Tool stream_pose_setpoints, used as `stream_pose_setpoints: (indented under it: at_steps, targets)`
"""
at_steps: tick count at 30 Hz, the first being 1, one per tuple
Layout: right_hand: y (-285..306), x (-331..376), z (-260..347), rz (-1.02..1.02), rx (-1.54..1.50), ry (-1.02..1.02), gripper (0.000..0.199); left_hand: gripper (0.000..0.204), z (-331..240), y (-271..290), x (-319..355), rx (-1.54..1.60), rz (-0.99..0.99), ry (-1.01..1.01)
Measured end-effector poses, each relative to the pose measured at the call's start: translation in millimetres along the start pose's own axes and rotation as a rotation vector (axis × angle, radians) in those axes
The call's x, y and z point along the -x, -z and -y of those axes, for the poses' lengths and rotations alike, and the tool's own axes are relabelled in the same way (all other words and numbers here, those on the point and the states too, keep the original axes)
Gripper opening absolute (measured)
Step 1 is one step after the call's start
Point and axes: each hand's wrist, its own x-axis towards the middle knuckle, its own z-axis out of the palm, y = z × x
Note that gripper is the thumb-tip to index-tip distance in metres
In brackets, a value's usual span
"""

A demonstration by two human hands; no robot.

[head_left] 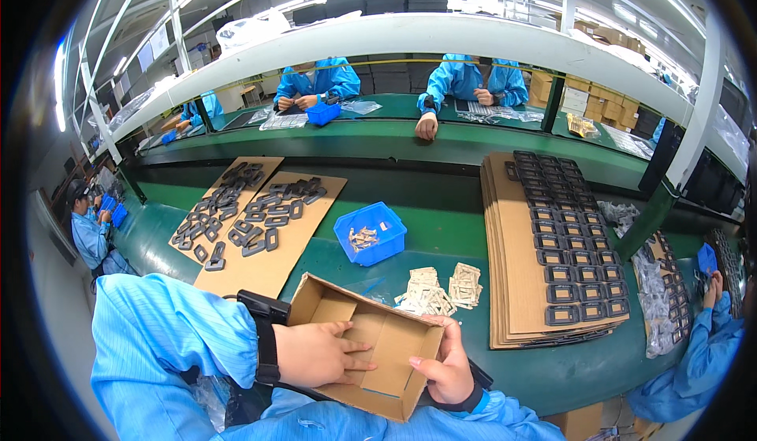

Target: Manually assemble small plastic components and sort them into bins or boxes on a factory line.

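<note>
An open cardboard box (385,332) is tilted in front of me, and its bare brown inside shows. My left hand (325,353) reaches into it with the fingers spread over its bottom. The right wall is gripped by my right hand (448,366), thumb inside and fingers outside. Just beyond the box lie two piles of small flat pale pieces (426,290). A blue plastic bin (370,234) behind them contains more small light-coloured pieces (363,239).
Black frame-shaped parts (277,210) lie loosely on cardboard sheets (254,266) at left. Stacked cardboard (512,283) at right carries rows of black frames (582,252). A white shelf (394,37) spans the green bench (449,348). Co-workers in blue sit across (335,81) and at right (698,354).
</note>
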Motion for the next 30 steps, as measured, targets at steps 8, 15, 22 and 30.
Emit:
stream_pose_setpoints:
  at_steps: [8,15,22,30]
  targets:
    - [6.1,-7.6,-6.5,-0.076,0.19,0.179,0.077,0.039,18.1,13.5,14.8,0.237,-0.222,0.053]
    - [36.9,-0.8,1.3,-0.169,0.133,0.418,0.079,0.102,45.4,45.1,63.9,0.744,-0.693,0.717]
    - [38.9,-1.2,-0.6,0.042,0.375,0.516,0.087,0.127,57.9,19.8,68.6,1.416,-0.435,0.453]
    - [26.5,0.1,-7.3,-0.123,0.073,0.423,0.084,0.109,110.8,0.3,88.8,1.357,-0.368,0.476]
